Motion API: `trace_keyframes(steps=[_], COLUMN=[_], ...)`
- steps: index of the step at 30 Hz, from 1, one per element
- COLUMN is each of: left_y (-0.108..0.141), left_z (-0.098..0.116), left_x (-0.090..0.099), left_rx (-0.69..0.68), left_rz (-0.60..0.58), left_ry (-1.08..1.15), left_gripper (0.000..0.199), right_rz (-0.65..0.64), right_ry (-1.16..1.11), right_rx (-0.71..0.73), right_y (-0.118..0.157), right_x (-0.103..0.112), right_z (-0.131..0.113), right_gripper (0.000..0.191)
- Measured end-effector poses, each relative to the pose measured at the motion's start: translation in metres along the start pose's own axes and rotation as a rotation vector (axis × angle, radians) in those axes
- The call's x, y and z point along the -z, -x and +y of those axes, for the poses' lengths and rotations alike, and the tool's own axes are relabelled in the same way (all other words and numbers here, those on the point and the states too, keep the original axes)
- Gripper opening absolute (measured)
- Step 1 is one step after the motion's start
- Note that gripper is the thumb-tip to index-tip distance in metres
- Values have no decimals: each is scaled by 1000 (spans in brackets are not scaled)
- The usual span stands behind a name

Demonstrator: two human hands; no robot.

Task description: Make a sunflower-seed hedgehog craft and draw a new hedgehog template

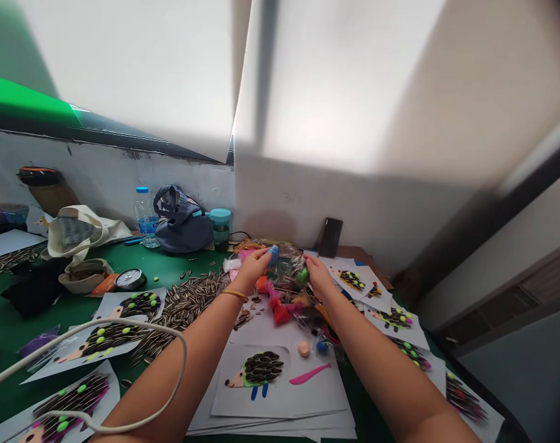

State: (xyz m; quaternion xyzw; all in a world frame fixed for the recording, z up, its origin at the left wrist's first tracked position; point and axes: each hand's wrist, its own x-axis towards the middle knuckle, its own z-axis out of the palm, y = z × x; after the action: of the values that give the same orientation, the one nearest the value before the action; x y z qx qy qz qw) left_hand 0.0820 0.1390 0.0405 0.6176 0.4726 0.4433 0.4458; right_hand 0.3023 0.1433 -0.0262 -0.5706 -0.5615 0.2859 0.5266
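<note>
Blue lump (273,255) — where is it held?

At the fingertips of the left hand (253,268), beyond the hedgehog picture (264,369); thumb and fingers are pressed together on it.

And how is the right hand (320,278) placed?

By the clear plastic (288,266) and the green lump (303,275); whether anything is pinched there cannot be told.

How should the blue lump be expected to handle?

Like modelling clay, probably — light, soft, easily dented. It is best taken lightly by its sides. The plastic is likely thin and slippery, so a gathered fold should be gripped.
</note>
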Motion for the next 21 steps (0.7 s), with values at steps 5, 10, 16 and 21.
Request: trace_keyframes(steps=[5,10,16,21], left_y=[26,70,126,138], left_z=[-3,-1,0,-9], left_x=[9,24,32,24], left_rx=[13,-8,-135,-201], left_rz=[-61,-90,-264,-294], left_ry=[-145,-314,-796,-918], left_gripper=[49,43,26,26], right_rz=[21,-3,-142,-258], right_ry=[117,294,510,777], right_rx=[-7,73,259,382], right_y=[-6,5,57,104], right_x=[9,26,26,-6], right_z=[2,-11,-54,-81], right_gripper=[53,46,28,21])
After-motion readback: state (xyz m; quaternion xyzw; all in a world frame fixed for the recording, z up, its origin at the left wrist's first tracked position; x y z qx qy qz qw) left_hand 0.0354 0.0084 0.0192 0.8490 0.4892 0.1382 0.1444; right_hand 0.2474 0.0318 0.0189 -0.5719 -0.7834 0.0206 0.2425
